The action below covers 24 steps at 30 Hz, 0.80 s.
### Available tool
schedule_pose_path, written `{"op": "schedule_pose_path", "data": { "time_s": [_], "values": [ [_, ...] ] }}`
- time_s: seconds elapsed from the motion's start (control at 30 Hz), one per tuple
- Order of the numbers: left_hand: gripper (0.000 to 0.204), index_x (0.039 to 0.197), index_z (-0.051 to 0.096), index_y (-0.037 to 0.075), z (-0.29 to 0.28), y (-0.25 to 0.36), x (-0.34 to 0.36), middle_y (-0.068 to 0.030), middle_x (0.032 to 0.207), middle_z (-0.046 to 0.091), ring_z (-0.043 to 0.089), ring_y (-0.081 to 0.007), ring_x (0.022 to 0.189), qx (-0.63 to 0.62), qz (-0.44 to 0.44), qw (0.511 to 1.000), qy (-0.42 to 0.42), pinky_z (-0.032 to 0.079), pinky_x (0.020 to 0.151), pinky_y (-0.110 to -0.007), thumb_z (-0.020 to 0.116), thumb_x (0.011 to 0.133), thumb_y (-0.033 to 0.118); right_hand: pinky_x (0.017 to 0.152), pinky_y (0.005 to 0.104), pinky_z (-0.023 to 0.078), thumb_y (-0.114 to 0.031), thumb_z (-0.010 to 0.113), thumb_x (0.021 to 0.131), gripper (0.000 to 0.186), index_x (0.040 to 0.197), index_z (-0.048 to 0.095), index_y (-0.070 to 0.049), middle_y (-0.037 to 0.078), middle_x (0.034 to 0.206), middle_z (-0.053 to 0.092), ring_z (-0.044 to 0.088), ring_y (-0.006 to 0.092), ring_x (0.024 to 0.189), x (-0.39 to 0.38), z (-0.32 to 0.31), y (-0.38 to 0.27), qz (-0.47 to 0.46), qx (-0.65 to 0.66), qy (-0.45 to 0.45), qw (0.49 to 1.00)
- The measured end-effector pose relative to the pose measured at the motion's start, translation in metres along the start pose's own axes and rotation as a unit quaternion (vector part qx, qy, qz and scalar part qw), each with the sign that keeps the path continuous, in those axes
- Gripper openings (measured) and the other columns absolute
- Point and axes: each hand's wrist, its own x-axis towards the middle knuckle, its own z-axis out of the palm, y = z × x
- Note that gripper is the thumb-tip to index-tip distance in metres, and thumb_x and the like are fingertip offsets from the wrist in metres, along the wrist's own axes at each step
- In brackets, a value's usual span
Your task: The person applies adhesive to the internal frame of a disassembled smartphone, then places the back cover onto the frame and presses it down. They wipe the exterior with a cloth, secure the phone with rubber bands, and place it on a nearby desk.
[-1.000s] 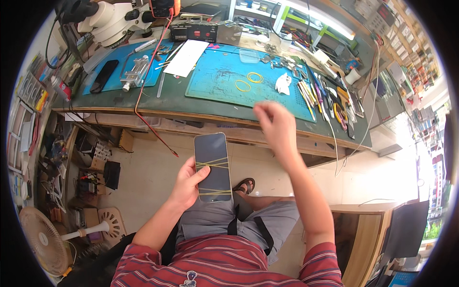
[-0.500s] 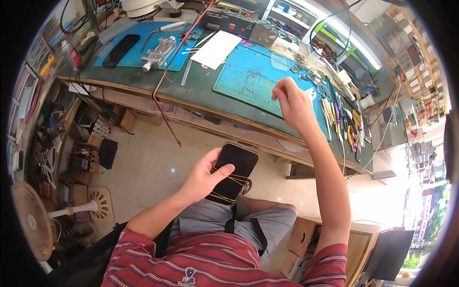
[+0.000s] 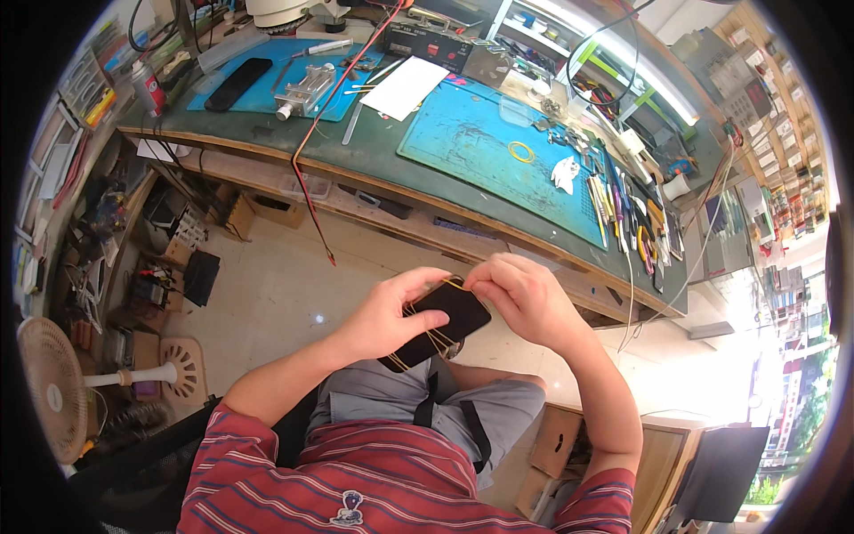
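A black smartphone (image 3: 455, 313) lies in my left hand (image 3: 384, 313), the thumb across its dark face and the fingers behind it. Thin yellow rubber bands (image 3: 438, 341) wrap the phone's lower part. At the phone's top corner, my right hand (image 3: 523, 298) has thumb and forefinger pinched together. A bit of yellow rubber band (image 3: 455, 282) shows along the top edge beside those fingertips; the rest of it is hidden. Another yellow rubber band (image 3: 520, 152) lies in a loop on the blue work mat (image 3: 454, 169), beyond my hands.
The workbench (image 3: 258, 141) spans the far side, above my knees. On it are a metal clamp fixture (image 3: 305, 92), another dark phone (image 3: 238, 84), a white sheet (image 3: 406, 87), and tweezers and screwdrivers (image 3: 633, 214). A red cable (image 3: 307, 187) hangs over the front edge. A fan (image 3: 55, 392) stands left.
My right hand has come down from above the mat to the phone's top corner. The phone has tilted rightward in my left hand. The loop on the mat is now uncovered.
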Motion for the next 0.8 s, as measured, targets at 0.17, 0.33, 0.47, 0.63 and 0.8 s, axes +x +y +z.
{"op": "schedule_pose_path", "data": {
  "time_s": [0.17, 0.33, 0.47, 0.63, 0.8],
  "values": [
    [0.045, 0.136, 0.054, -0.005, -0.036, 0.017, 0.002, -0.0118, 0.121, 0.069, 0.068, -0.0161, 0.105, -0.138, -0.003, 0.985, 0.104, 0.057, 0.091, -0.032, 0.068, 0.094, 0.001, 0.072, 0.0405, 0.052, -0.004, 0.06, 0.086, 0.006, 0.083, 0.066, -0.006, 0.006, 0.084, 0.066, 0.065, 0.0298, 0.086, -0.081, -0.019, -0.005, 0.055, -0.066, -0.126, 0.988],
    [0.047, 0.138, 0.054, -0.004, -0.066, 0.0, 0.002, -0.0115, 0.119, 0.071, 0.069, -0.0149, 0.103, -0.147, -0.11, 0.981, 0.06, 0.056, 0.091, -0.03, 0.07, 0.094, 0.003, 0.075, 0.0381, 0.055, -0.005, 0.064, 0.082, 0.015, 0.068, 0.059, -0.005, 0.005, 0.099, 0.073, 0.068, 0.0255, 0.093, -0.134, -0.018, -0.041, -0.119, 0.156, -0.027, 0.98],
    [0.046, 0.137, 0.057, -0.004, -0.044, -0.002, -0.001, -0.0108, 0.12, 0.071, 0.069, -0.0144, 0.102, -0.169, -0.163, 0.972, -0.009, 0.057, 0.089, -0.03, 0.071, 0.094, 0.005, 0.066, 0.0341, 0.055, -0.006, 0.071, 0.087, 0.006, 0.082, 0.07, -0.002, 0.009, 0.098, 0.075, 0.068, 0.0266, 0.074, -0.139, 0.004, -0.051, -0.087, 0.277, 0.04, 0.956],
    [0.045, 0.136, 0.056, -0.004, -0.05, 0.014, 0.006, -0.0111, 0.118, 0.072, 0.07, -0.0153, 0.101, -0.162, -0.102, 0.981, 0.015, 0.058, 0.088, -0.031, 0.07, 0.094, 0.005, 0.046, 0.0248, 0.048, -0.037, 0.071, 0.092, 0.052, 0.128, 0.065, -0.001, 0.003, 0.087, 0.075, 0.062, 0.0108, 0.056, -0.177, 0.024, -0.005, 0.161, 0.355, -0.055, 0.919],
    [0.039, 0.13, 0.059, -0.003, -0.017, -0.002, -0.017, -0.0113, 0.114, 0.073, 0.07, -0.0157, 0.097, -0.008, 0.059, 0.995, 0.075, 0.057, 0.084, -0.03, 0.072, 0.093, 0.003, 0.042, 0.02, 0.038, -0.037, 0.073, 0.094, 0.082, 0.155, 0.032, -0.001, 0.014, 0.145, 0.054, 0.062, 0.012, 0.061, -0.142, 0.08, -0.032, 0.103, 0.881, 0.239, 0.394]
  ]
}}
